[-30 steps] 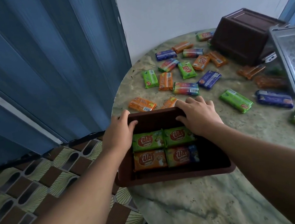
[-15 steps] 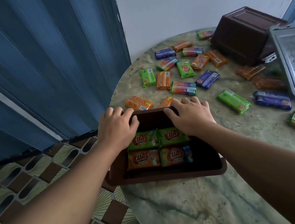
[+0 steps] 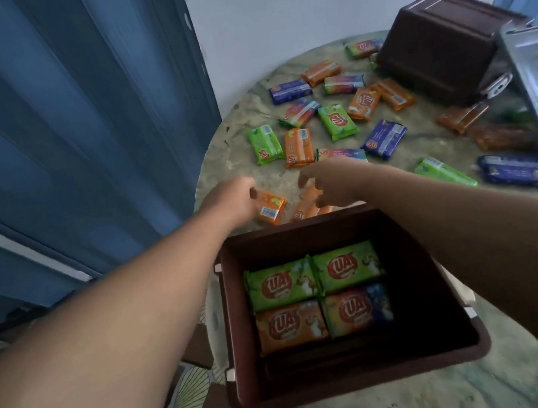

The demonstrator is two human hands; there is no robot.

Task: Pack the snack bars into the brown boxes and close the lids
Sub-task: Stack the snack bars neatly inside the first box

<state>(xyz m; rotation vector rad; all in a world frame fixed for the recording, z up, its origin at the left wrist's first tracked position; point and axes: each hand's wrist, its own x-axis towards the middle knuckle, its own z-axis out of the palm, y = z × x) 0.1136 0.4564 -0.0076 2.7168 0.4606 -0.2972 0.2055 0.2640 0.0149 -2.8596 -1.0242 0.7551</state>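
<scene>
Beyond box [image 3: 333,226], hands [image 3: 232,198] now on bars [image 3: 269,205].

Single head-worn camera looking forward and down, close over open dark-brown plastic box [image 3: 339,225] at near edge of round green marbled tabletop [image 3: 459,388]; both forearms reaching away.

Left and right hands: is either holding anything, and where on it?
The left hand pinches an orange snack bar at its far end. The right hand is curled over another orange bar; whether it grips it cannot be told.
</scene>
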